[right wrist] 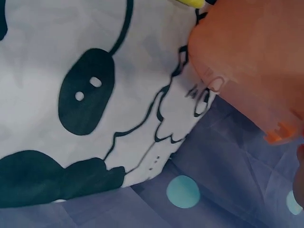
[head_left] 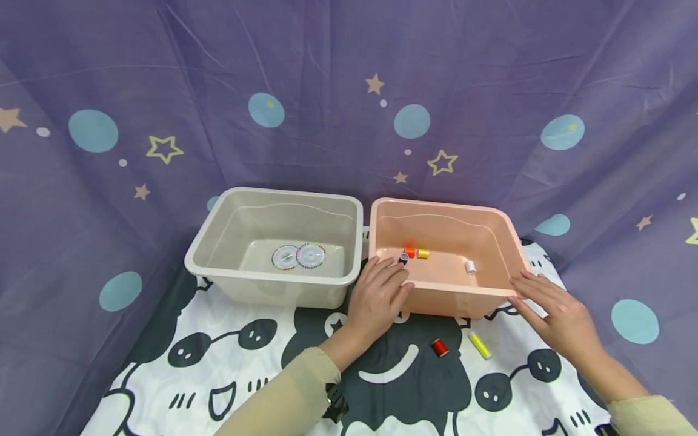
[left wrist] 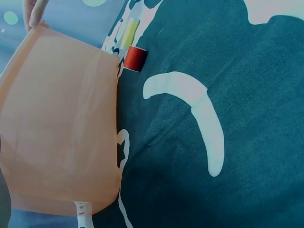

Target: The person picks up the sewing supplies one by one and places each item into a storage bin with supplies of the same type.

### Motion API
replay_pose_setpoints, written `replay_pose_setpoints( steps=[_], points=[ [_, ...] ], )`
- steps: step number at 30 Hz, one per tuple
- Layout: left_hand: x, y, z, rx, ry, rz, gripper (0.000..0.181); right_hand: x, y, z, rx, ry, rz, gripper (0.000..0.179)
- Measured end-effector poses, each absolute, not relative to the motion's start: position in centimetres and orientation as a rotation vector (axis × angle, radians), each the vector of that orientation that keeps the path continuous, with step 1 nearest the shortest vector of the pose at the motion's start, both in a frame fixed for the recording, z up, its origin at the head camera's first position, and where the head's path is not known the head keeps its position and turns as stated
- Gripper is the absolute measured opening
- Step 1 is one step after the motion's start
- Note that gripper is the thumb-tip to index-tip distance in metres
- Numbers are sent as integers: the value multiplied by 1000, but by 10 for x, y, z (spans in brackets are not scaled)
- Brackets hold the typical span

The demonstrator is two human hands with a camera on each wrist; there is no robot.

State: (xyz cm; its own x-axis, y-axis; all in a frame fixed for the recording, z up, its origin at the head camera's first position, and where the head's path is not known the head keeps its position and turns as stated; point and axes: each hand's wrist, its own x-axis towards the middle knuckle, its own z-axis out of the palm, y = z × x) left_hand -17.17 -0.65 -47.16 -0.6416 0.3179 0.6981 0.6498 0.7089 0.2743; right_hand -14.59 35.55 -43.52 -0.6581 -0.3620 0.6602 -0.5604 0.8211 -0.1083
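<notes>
A pink plastic bin (head_left: 448, 290) stands on the cloth between both hands. My left hand (head_left: 376, 295) grips its front left corner, fingers over the rim. At the front right corner, my right hand (head_left: 561, 315) holds the rim with fingers on top and thumb lower down. Inside the bin lie thread spools: an orange-red one (head_left: 409, 252), a yellow one (head_left: 423, 254), a dark one (head_left: 403, 258) and, apart from them, a white one (head_left: 471, 267). A red thread spool (head_left: 439, 347) and a slim yellow spool (head_left: 480, 346) lie on the cloth before the bin.
Left of the pink bin stands a grey bin (head_left: 218, 271) holding two overlapping pin wheels, one left (head_left: 285, 257) and one right (head_left: 311, 255). A cartoon-printed cloth (head_left: 245, 375) covers the table. Behind hangs a purple curtain (head_left: 327, 145) with stars and dots.
</notes>
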Motion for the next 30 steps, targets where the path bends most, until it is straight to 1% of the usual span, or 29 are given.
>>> replay_pose_setpoints(
  steps=[5, 13, 23, 30],
  points=[
    [-172, -7, -472, -726, -2297, -670, 28, -143, 351, -421, 686, -2350, 399, 75],
    [-172, -7, -470, -723, -2304, -674, 28, -133, 329, -405, 821, -2310, 432, 68],
    [-171, -6, -469, -718, -2301, -679, 27, -122, 296, -409, 944, -2274, 450, 63],
    [-171, -6, -470, -718, -2295, -679, 28, -117, 281, -419, 1063, -2234, 457, 60]
  ],
)
